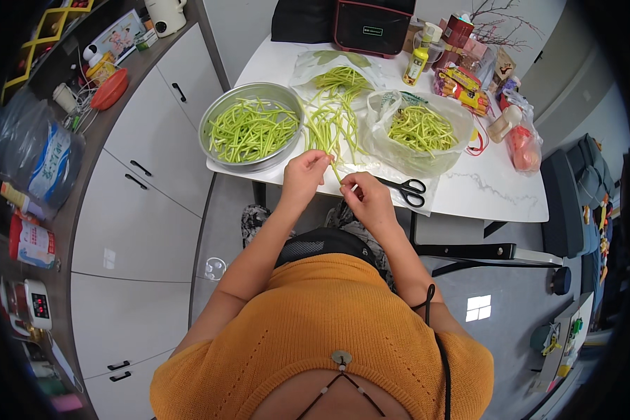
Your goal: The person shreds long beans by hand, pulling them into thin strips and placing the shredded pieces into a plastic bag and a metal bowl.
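Note:
My left hand (pixel 305 180) is closed, its fingers pinching the upper part of a thin green vegetable stem (pixel 337 170). Fingertips of my right hand (pixel 369 201) pinch the same stem lower down, so it spans the gap between both hands at the table's front edge. Just beyond lie loose long stems (pixel 329 129), spilling out of a printed plastic bag (pixel 306 68). On the left, a round metal basin (pixel 204 133) is filled with short cut pieces. To the right, an opened clear plastic bag (pixel 378 143) holds more pieces. Black-handled scissors (pixel 411 190) rest beside my right hand.
The white table (pixel 504 189) also carries a yellow spray bottle (pixel 416 64), packaged food (pixel 462 89), a bag of pink-red round things (pixel 521 147) and a dark red appliance (pixel 373 28). White cabinets (pixel 140 231) stand left; a chair (pixel 462 250) is below the table's right side.

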Demonstrator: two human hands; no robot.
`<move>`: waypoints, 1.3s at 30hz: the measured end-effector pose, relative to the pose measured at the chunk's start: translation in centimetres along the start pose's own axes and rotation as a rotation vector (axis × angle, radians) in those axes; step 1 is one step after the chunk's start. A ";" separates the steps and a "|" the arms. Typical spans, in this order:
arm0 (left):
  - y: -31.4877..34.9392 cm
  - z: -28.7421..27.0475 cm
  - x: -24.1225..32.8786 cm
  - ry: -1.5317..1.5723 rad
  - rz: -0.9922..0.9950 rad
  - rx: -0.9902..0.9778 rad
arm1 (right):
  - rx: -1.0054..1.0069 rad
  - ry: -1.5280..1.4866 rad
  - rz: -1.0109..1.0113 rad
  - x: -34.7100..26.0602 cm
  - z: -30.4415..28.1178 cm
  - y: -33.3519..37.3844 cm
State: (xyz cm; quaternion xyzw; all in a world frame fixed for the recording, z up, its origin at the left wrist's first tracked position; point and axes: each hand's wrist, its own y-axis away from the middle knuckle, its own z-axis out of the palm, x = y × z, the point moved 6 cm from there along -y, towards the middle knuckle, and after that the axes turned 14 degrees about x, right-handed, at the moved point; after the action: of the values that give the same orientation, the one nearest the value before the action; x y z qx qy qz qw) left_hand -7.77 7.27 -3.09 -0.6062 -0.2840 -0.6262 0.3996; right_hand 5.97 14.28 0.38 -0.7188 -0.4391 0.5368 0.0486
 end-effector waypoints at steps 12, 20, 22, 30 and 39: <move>0.8 -1.5 2.4 -0.348 0.277 0.046 | 0.196 0.066 -0.149 -1.3 -3.8 -2.2; 2.2 -1.6 5.5 -0.679 0.638 0.085 | 0.362 0.358 -0.395 -2.9 -5.3 -3.7; 2.3 -1.5 6.0 -0.705 0.667 0.075 | 0.324 0.429 -0.451 -2.9 -4.9 -3.8; 2.0 -1.8 7.1 -0.631 0.760 0.128 | -0.012 0.268 -0.308 -0.3 -3.1 -3.0; 1.7 -1.5 5.0 -0.430 0.520 0.039 | -0.528 -0.663 0.393 0.7 -1.3 -1.2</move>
State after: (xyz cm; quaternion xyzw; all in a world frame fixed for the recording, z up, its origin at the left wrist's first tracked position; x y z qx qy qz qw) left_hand -6.84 4.32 1.41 -0.7690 -0.2094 -0.3554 0.4883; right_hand 6.34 16.06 1.08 -0.5659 -0.4080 0.6064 -0.3816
